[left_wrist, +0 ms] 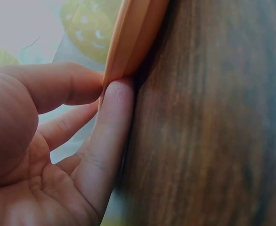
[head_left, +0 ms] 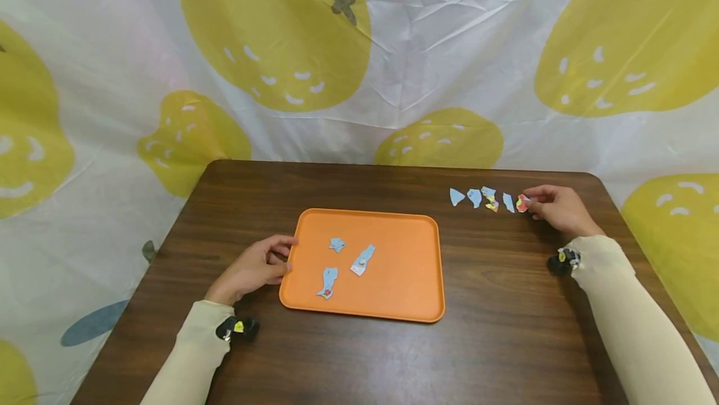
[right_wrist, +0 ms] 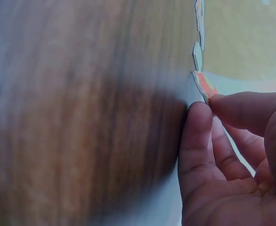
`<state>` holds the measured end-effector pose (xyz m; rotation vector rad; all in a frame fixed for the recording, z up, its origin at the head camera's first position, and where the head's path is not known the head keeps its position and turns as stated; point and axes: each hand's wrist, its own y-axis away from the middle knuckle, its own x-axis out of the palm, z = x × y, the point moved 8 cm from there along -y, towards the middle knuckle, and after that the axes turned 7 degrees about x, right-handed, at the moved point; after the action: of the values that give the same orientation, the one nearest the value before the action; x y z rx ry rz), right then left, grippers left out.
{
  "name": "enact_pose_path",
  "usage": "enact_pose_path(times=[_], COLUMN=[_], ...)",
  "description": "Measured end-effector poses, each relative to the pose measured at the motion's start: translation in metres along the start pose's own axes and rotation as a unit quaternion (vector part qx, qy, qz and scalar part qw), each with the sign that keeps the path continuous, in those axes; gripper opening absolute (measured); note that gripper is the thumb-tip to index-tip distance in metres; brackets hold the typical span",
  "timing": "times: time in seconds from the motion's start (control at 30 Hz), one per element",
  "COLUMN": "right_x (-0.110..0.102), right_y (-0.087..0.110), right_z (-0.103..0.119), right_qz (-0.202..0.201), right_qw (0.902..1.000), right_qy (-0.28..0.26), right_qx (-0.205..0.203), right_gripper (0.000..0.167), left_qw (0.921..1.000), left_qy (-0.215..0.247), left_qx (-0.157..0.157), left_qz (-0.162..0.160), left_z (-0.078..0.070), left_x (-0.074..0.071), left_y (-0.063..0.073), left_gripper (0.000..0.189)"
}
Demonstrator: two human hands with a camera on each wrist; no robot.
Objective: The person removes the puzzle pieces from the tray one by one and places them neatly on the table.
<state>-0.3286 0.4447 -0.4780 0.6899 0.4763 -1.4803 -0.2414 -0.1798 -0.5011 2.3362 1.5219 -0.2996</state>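
An orange tray [head_left: 387, 296] lies on the table, with three irregular light-blue printed pieces on it: a small one [head_left: 337, 244], a long one [head_left: 363, 259] and a curved one [head_left: 329, 281]. My left hand [head_left: 253, 269] holds the tray's left rim [left_wrist: 137, 37] between thumb and fingers. At the back right, my right hand [head_left: 562, 210] pinches a red flat picture piece [head_left: 522, 203] low over the table. The right wrist view shows thumb and finger on this piece's [right_wrist: 204, 86] near end. Left of it stands a row of several similar pieces, including a narrow blue one [head_left: 508, 203].
The brown wooden table [head_left: 494, 342] has rounded back corners. A white cloth [head_left: 404, 80] with yellow fruit prints hangs behind it. The row's other pieces include a triangular blue one [head_left: 456, 196] and a multicoloured one [head_left: 490, 199].
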Motion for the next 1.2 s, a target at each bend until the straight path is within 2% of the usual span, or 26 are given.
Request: enact_pose_path(times=[0.4,0.67,1.2], right_x=[-0.006,-0.006,0.022], right_y=[0.005,0.012,0.021], right_z=[0.001,0.011,0.050], right_qz=[-0.038,-0.050,-0.053], right_qw=[0.9989,0.9977,0.9944], right_qy=[-0.026,-0.042,-0.071], right_qx=[0.002,-0.017,-0.056], right_gripper=[0.037,0.035,0.034], left_qw=[1.0000,1.0000,1.0000], left_qy=[-0.002,-0.003,-0.001], left_qx=[0.000,-0.001,-0.001], left_qz=[-0.002,-0.001,-0.001], left_z=[-0.001,0.001,0.000], left_x=[0.000,-0.001,-0.001], left_y=[0.000,-0.001,0.000], left_gripper=[0.054,0.053,0.053])
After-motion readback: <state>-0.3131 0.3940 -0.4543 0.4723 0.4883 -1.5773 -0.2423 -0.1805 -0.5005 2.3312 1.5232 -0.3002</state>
